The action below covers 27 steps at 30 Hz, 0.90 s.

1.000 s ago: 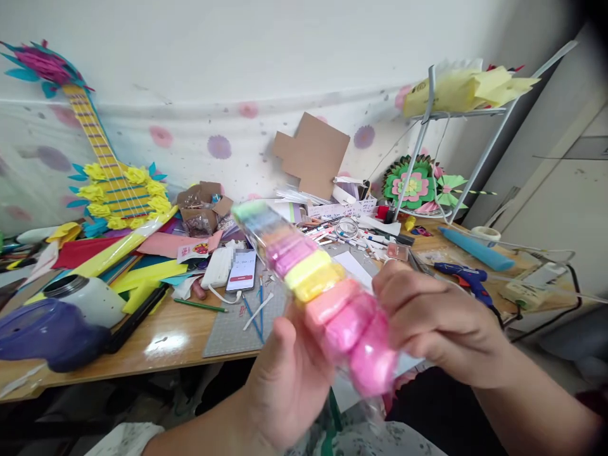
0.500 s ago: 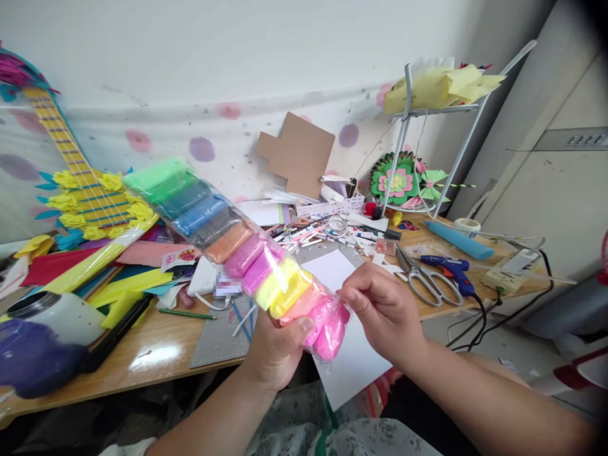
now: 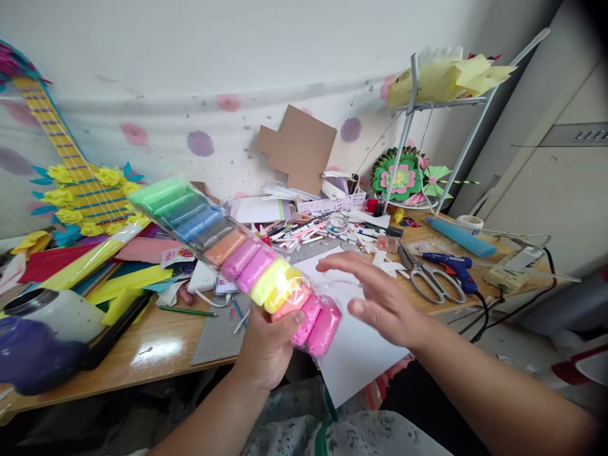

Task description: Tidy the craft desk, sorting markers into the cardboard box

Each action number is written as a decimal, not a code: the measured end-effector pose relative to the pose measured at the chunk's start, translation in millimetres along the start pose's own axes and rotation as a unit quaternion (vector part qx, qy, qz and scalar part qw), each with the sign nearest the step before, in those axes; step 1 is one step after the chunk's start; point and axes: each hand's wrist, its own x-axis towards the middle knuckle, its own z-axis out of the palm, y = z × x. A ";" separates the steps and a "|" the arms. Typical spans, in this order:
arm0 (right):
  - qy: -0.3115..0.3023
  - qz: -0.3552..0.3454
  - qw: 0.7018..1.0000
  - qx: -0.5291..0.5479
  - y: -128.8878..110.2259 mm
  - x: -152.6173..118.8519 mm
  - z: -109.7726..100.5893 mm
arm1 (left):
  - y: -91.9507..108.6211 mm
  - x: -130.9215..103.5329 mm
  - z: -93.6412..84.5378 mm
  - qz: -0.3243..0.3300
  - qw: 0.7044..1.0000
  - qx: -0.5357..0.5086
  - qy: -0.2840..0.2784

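A long clear pack of coloured modelling clay runs from green at its upper left end through blue, black, brown, purple and yellow to pink. My left hand grips it near the pink end, thumb on top and fingers underneath. Just right of that end, my right hand is held apart from the pack, its fingers spread with nothing in them. Under both hands lies a white sheet of paper, which overhangs the table's front edge. Part of a grey cutting mat shows beneath the pack.
Scissors and a blue glue gun lie at right beside a power strip. Many pens are heaped at the back. A white jar and coloured paper occupy the left. A wire rack stands behind.
My right hand has let go of the pack's pink end and opened, moving slightly away. My left hand still holds the pack, which has shifted a little lower at its pink end.
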 end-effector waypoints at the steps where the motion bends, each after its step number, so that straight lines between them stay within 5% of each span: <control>1: -0.013 -0.032 0.997 -0.071 -5.8 0.5 2.0 | -0.5 -0.9 1.4 -0.005 1.000 0.006 0.007; 6: -0.029 -0.080 0.904 -0.420 -9.7 3.5 23.1 | -6.2 -7.1 5.8 -0.004 1.000 0.013 0.022; 9: -0.103 -0.112 0.879 -0.451 -2.1 1.2 32.2 | -3.9 -5.5 4.1 -0.016 1.000 -0.014 0.003; 11: -0.118 -0.119 0.893 -0.417 0.8 -1.7 33.6 | -1.6 -3.2 2.2 -0.028 0.999 -0.028 0.000; 14: -0.052 -0.062 0.933 -0.349 2.8 -5.2 28.2 | -0.8 -2.6 0.1 -0.047 0.999 -0.018 -0.006; 18: 0.101 0.109 0.970 -0.192 14.0 -3.7 15.9 | -0.4 -6.3 -1.0 -0.062 0.998 0.012 -0.009; 21: 0.185 0.230 0.955 -0.023 31.6 1.0 11.4 | 1.7 -5.8 -1.5 -0.072 0.997 0.001 -0.032; 24: 0.158 0.301 0.932 0.124 44.8 5.6 4.9 | 1.8 -1.8 -3.3 -0.100 0.994 -0.019 -0.047; 27: 0.100 0.268 0.938 0.197 39.8 7.1 -14.5 | 0.0 2.7 -7.9 -0.119 0.992 -0.043 -0.021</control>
